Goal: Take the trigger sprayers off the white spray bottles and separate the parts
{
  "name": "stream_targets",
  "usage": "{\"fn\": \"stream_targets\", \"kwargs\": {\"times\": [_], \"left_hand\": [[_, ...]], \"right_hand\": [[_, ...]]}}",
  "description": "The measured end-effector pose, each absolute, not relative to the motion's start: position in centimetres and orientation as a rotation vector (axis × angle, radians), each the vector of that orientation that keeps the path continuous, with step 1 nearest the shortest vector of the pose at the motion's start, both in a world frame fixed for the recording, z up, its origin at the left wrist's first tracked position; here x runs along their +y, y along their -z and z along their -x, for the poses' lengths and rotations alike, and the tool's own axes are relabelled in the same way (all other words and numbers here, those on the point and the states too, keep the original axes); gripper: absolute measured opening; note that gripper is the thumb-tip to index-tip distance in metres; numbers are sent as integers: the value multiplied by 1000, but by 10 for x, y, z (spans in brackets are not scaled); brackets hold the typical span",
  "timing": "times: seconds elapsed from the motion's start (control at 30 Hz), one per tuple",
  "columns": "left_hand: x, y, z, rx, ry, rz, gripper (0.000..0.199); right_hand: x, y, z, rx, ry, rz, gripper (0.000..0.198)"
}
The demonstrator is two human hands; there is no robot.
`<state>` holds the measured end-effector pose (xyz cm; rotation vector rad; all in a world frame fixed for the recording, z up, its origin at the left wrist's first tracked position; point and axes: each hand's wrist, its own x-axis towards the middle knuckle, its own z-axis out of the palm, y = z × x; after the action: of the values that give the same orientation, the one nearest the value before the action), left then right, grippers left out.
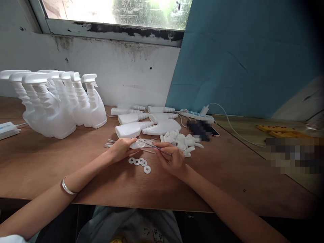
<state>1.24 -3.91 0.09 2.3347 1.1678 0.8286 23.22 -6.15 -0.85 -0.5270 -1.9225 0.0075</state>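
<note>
My left hand (122,150) is closed around a white trigger spray head (138,144), its round opening turned toward my right hand. Pinched in my right hand (172,159) is a pair of thin metal tweezers (155,146), with the tips at that opening. Whether the tips grip anything is too small to tell. Several flat white ring washers (147,169) lie on the table just below my hands. Thin clear dip tubes (109,143) lie behind and partly under my left hand. A heap of white trigger spray heads (186,142) sits just beyond my right hand.
Several white bottles with spray heads fitted (55,111) stand at the left. Headless white bottles (131,129) lie in the middle back. Farther right are a power strip (194,115), a dark phone (214,130) and a white cable (229,123). A white box (8,130) rests at far left.
</note>
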Motion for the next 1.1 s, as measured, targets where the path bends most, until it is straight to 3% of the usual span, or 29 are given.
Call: {"fn": "stream_targets", "kwargs": {"times": [0.2, 0.4, 0.8, 1.1], "left_hand": [[-35, 2, -11, 1180, -560, -2675, 31], [-34, 5, -9, 1161, -561, -2687, 30], [-27, 7, -5, 1140, -586, -2862, 28], [-30, -2, -3, 1182, -553, -3069, 27]], "right_hand": [[-65, 3, -229, -1850, -149, 594, 23], [-64, -1, -228, -1835, -148, 576, 24], [-63, -10, -233, -1593, -684, 671, 24], [-64, -1, -231, -1823, -407, 606, 23]]}}
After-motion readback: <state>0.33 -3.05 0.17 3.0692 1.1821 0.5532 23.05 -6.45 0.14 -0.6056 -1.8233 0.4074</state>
